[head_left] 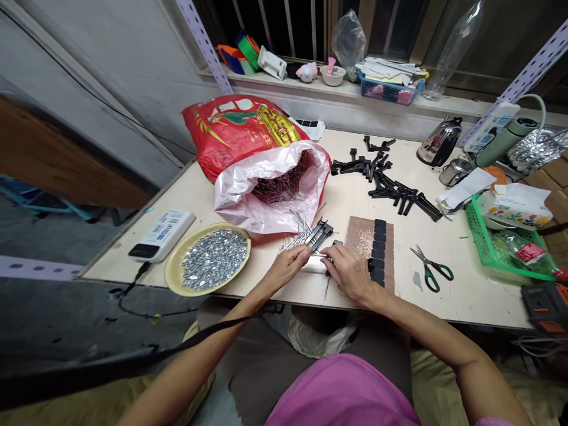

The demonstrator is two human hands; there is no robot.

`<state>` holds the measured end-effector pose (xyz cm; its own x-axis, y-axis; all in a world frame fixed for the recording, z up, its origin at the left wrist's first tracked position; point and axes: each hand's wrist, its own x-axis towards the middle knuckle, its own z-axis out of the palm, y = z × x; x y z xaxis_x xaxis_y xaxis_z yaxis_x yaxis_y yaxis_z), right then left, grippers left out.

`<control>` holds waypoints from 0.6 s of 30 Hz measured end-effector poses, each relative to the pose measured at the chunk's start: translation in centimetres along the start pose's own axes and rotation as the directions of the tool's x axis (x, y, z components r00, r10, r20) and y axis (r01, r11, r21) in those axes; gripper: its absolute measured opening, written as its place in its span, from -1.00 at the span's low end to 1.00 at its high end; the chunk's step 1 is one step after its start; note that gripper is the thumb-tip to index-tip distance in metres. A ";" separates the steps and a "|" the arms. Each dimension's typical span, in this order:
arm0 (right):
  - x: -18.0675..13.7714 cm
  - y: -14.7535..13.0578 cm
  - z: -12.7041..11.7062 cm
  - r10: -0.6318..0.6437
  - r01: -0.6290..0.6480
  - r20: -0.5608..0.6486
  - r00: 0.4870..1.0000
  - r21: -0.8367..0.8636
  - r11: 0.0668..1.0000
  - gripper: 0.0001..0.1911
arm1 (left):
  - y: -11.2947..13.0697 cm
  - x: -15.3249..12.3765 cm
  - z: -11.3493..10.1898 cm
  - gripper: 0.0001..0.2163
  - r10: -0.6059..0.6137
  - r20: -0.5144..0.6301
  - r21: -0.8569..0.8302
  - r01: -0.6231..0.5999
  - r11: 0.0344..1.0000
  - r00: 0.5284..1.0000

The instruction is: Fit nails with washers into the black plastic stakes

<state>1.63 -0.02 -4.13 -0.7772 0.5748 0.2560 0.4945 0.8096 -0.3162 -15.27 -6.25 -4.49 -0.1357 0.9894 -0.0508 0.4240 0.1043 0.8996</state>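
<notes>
My left hand and my right hand meet at the table's front edge, both pinched closed. Between them is a black plastic bracket and a thin metal pin; the left fingers grip the bracket's near end, the right fingers pinch at the pin beside it. Loose metal pins lie just behind, spilling from a white and red plastic bag. A brown board with a row of black pads lies right of my hands.
A yellow plate of small silver nuts sits left, with a white power strip beyond it. Several black brackets lie at the back. Green-handled scissors, a green basket and kettles stand right.
</notes>
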 end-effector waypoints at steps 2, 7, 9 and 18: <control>0.0 0.0 0.2 -0.079 0.075 -0.031 0.996 -0.122 0.990 -0.74 | -0.1 -0.1 0.1 -0.60 -0.007 0.017 0.011 0.007 1.000 1.000; -0.1 -0.1 0.5 -0.092 0.085 -0.045 0.995 -0.140 0.987 -0.72 | -0.4 -0.3 0.4 -0.62 0.000 -0.033 0.024 0.001 1.000 0.999; -0.1 -0.3 0.4 -0.070 0.066 -0.035 0.997 -0.115 0.991 -0.74 | -0.4 -0.3 0.4 -0.63 -0.003 -0.057 0.027 0.004 1.000 0.998; 0.3 -0.5 -0.5 -0.009 0.005 0.069 0.998 0.057 0.998 -0.73 | -0.4 -0.9 0.6 -0.64 0.005 -0.106 0.016 -0.004 1.000 0.994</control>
<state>1.36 -0.23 -3.48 -0.8066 0.5579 0.1956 0.4674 0.8044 -0.3668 -14.81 -7.09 -5.02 -0.2272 0.9738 0.0001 0.4386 0.1023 0.8929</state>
